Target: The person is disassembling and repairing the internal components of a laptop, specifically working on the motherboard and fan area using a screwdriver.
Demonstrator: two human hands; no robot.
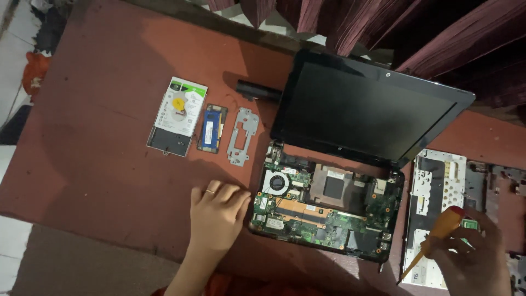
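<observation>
Laptop [329, 211] with bottom half stripped of its cover, green mainboard exposed, sits on reddish-brown desk [109, 164], right of centre. Dark screen [364, 109] stands open, tilted back toward the curtain [383, 27] behind. Round fan [276, 182] visible at the board's upper left; copper-coloured heat plate [331, 186] beside it, toward the middle.

Left hand [218, 211] lies palm down on desk, fingers together, fingertips touching the left edge of the laptop base. Ring on one finger. Grip: flat and relaxed, holding nothing.

Right hand [474, 252] at lower right, grip closed around a screwdriver [433, 238] with yellow-orange handle and red end cap. Shaft points down and to the left; tip hangs just off the laptop's lower right corner, over the white panel's lower edge, not touching the board.

Removed parts in a row on desk, left of the screen, well apart from both hands:
- hard drive [178, 115], white-and-green label up, in a grey tray, leftmost
- memory module [212, 127], blue label, just beside the drive
- grey metal bracket [242, 136] with cut-outs, next right
- black cylindrical battery pack [257, 90], behind the bracket, end touching the screen's left edge.

White keyboard panel [435, 186], underside up, lies just right of the laptop base. Further dark casing parts [507, 183] at far right edge, detail unclear.
</observation>
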